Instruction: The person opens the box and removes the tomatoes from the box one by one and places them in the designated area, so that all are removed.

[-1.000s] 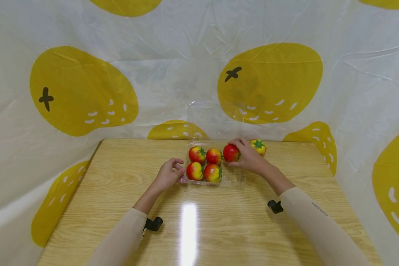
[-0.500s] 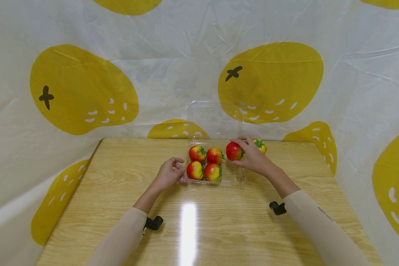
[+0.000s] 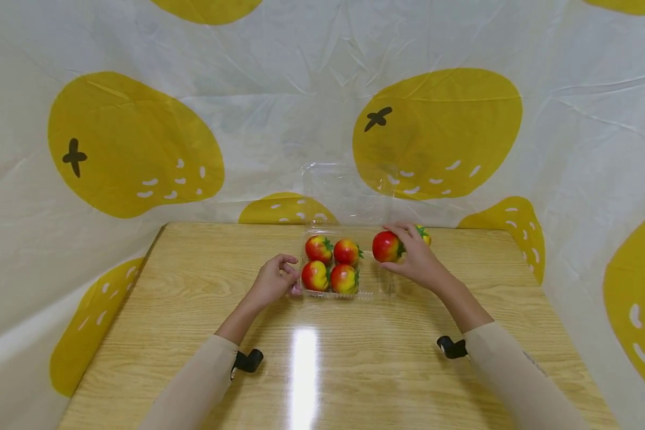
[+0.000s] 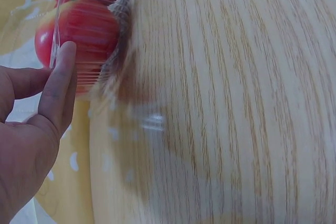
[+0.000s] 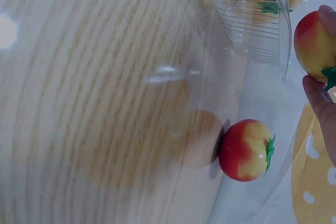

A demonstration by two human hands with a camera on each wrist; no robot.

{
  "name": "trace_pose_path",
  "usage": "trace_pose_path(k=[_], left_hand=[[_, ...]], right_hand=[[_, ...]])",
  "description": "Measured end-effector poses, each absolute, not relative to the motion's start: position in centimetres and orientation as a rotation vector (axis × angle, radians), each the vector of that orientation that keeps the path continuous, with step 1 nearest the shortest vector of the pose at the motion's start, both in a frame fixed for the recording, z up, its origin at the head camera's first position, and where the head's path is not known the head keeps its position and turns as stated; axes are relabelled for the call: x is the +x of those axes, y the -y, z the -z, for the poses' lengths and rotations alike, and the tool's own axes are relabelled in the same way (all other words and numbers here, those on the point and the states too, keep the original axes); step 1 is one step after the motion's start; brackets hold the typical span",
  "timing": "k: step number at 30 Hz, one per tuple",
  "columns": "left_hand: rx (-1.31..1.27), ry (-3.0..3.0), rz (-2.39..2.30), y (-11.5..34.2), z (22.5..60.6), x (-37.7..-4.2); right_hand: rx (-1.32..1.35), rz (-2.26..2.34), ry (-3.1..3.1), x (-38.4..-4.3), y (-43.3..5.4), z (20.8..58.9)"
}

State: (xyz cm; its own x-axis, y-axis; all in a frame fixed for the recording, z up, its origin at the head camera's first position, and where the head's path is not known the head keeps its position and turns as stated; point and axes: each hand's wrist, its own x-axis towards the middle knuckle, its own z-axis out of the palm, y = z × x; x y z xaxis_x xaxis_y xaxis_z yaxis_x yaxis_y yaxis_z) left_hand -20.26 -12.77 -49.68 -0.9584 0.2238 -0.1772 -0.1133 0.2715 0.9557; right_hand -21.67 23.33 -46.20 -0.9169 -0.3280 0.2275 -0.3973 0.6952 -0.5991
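Observation:
A hinged clear plastic clamshell container [image 3: 375, 295] stands at the table's far edge, its lid [image 3: 349, 191] raised behind it. Several red-and-yellow toy tomatoes [image 3: 344, 279] fill its left and middle, with the right end bare. My left hand [image 3: 273, 280] pinches the container's left rim between thumb and fingers, plain in the left wrist view. In my right hand [image 3: 420, 260] is another toy tomato [image 3: 386, 246], gripped by thumb and fingers above the container's right end, green leaves toward the palm. One more tomato [image 5: 245, 150] lies on the table to the right, partly hidden behind that hand in the head view.
The wooden table [image 3: 355, 364] ends just behind the container. A white curtain [image 3: 279, 131] with big yellow fruit prints hangs at the back and both sides. Black wrist mounts [image 3: 249, 361] sit beneath both forearms.
My right hand has moved to the right with its tomato, away from the row in the container and over more of the loose tomato. The left hand stays at the rim.

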Motion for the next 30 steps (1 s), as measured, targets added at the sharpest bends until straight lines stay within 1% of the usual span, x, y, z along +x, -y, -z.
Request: trace_pose_path(k=[12,30], left_hand=[[0.129,-2.297,-1.719,12.9,49.8,-20.3],[0.123,-2.265,-1.754,12.9,49.9,-20.3]], right_hand=[[0.473,-1.148,2.811,-20.3,-24.4,46.0],[0.522,-1.109,2.735,-19.3,-26.9,46.1]])
